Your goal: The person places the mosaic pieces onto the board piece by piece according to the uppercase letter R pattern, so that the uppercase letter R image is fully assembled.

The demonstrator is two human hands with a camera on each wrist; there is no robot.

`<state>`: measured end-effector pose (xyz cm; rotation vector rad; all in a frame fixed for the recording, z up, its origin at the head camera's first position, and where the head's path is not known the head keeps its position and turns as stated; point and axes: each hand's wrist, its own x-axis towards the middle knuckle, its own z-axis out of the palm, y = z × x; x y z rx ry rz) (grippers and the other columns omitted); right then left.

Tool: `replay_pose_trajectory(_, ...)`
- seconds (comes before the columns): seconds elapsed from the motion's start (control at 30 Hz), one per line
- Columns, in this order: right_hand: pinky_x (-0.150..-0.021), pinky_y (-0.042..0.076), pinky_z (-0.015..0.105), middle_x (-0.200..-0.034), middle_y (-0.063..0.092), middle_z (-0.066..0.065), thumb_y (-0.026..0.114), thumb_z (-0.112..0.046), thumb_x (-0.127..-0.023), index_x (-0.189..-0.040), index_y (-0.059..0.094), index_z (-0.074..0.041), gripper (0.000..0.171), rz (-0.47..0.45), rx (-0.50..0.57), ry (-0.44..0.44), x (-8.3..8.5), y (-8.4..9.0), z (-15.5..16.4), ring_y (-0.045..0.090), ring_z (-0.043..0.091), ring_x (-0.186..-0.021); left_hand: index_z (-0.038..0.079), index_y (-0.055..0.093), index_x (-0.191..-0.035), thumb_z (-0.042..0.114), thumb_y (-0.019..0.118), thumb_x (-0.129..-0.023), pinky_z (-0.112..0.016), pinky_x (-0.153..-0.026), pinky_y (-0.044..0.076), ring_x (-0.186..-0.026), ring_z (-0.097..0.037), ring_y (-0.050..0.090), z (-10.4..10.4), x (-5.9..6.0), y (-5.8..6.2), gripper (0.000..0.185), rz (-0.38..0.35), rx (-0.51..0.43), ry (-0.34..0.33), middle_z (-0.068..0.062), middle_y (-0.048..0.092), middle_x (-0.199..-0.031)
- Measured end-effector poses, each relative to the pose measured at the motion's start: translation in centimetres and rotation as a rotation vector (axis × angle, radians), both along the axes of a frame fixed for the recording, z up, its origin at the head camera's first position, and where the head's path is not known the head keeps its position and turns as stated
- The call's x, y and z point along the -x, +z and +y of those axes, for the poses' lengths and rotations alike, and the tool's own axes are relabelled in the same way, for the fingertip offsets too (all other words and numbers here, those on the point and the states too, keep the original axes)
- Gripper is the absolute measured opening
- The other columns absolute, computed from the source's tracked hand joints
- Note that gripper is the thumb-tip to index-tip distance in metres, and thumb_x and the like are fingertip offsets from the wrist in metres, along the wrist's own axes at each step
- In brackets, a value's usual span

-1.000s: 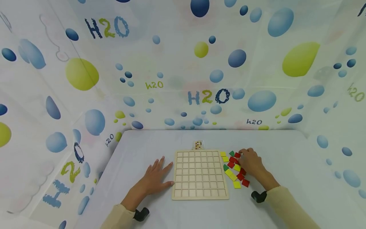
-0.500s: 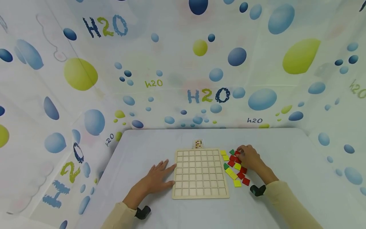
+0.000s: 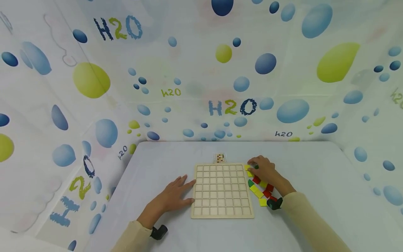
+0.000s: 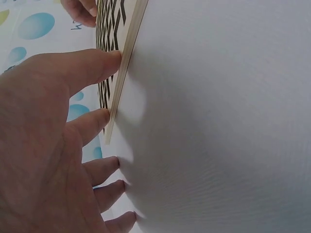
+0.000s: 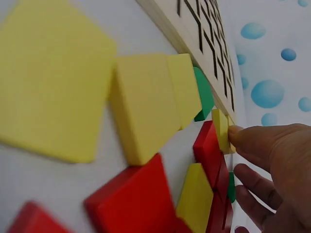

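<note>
A wooden grid board (image 3: 222,216) lies flat on the white table. My left hand (image 3: 176,194) is beside it, fingers spread, thumb and index fingertips (image 4: 108,116) against its left edge. At the board's far right corner my right hand (image 3: 265,170) bends over the tiles; its thumb and index finger pinch a yellow square tile (image 3: 247,168). In the right wrist view the thumb is on that tile's side, and the index fingertip is hidden. Red tiles (image 5: 136,199), more yellow tiles (image 5: 146,102) and green pieces (image 5: 204,94) lie loose right of the board, some under the right hand.
A small patterned card (image 3: 219,158) lies behind the board's far edge. The white table (image 3: 170,154) ends at a backdrop (image 3: 189,70) printed with blue and green drops. A small black device (image 3: 158,232) is worn on each wrist.
My right hand has moved left from the red tiles to the yellow tiles by the board's corner. The left hand shifted slightly, and its index finger has come to the board's edge.
</note>
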<state>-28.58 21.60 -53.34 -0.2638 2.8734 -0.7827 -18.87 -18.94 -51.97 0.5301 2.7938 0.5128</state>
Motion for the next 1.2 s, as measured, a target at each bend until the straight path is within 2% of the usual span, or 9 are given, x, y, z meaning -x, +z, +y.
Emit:
replay_pose_trajectory(0.2, -0.103, 0.036, 0.069, -0.13, 0.06, 0.015, 0.068, -0.026, -0.103, -0.132, 0.069, -0.013, 0.032, -0.047, 0.049, 0.01, 0.7, 0.2, -0.3, 0.052, 0.036, -0.119, 0.025, 0.046, -0.162, 0.052, 0.066, -0.098, -0.063, -0.126, 0.025, -0.159, -0.044, 0.025, 0.2, 0.0, 0.0, 0.072, 0.004, -0.004, 0.002, -0.02, 0.031, -0.171)
replay_pose_trajectory(0.4, -0.104, 0.037, 0.066, -0.133, 0.058, 0.016, 0.069, -0.025, -0.103, -0.136, 0.067, -0.013, 0.036, -0.078, 0.062, -0.006, 0.9, 0.2, -0.2, 0.051, 0.035, -0.12, 0.024, 0.047, -0.161, 0.052, 0.068, -0.097, -0.064, -0.126, 0.024, -0.159, -0.043, 0.024, 0.6, -0.4, 0.4, 0.073, -0.008, -0.018, 0.022, -0.02, 0.031, -0.171)
replay_pose_trajectory(0.67, -0.108, 0.038, 0.067, -0.132, 0.059, 0.018, 0.066, -0.02, -0.105, -0.133, 0.065, -0.007, 0.031, -0.022, 0.05, 0.029, 1.4, 0.3, -0.5, 0.052, 0.036, -0.119, 0.023, 0.045, -0.162, 0.05, 0.067, -0.098, -0.065, -0.126, 0.023, -0.16, -0.044, 0.023, 1.0, -0.6, 0.8, 0.073, -0.035, -0.018, 0.033, -0.021, 0.029, -0.172)
replay_pose_trajectory(0.9, -0.105, 0.042, 0.066, -0.129, 0.059, 0.021, 0.066, -0.018, -0.105, -0.131, 0.064, -0.005, 0.03, 0.034, 0.025, 0.039, 1.5, -0.2, -0.9, 0.053, 0.038, -0.116, 0.023, 0.044, -0.163, 0.051, 0.067, -0.099, -0.066, -0.126, 0.022, -0.16, -0.043, 0.021, 0.8, -0.4, 0.7, 0.074, -0.044, -0.016, 0.028, -0.02, 0.027, -0.172)
replay_pose_trajectory(1.07, -0.105, 0.044, 0.066, -0.126, 0.059, 0.024, 0.065, -0.015, -0.105, -0.13, 0.063, 0.0, 0.03, 0.063, 0.033, 0.023, 1.4, 0.0, -1.1, 0.054, 0.039, -0.112, 0.022, 0.044, -0.162, 0.05, 0.067, -0.098, -0.066, -0.126, 0.022, -0.16, -0.044, 0.022, 0.7, -0.5, 0.7, 0.074, -0.044, -0.029, 0.024, -0.021, 0.028, -0.172)
replay_pose_trajectory(1.2, -0.105, 0.043, 0.067, -0.13, 0.057, 0.026, 0.063, -0.016, -0.105, -0.131, 0.062, 0.001, 0.031, 0.068, 0.042, 0.0, 1.3, 0.3, -2.1, 0.053, 0.043, -0.119, 0.023, 0.044, -0.163, 0.049, 0.067, -0.099, -0.066, -0.126, 0.021, -0.16, -0.044, 0.021, 0.6, -0.5, 0.6, 0.073, -0.048, -0.031, 0.021, -0.021, 0.028, -0.172)
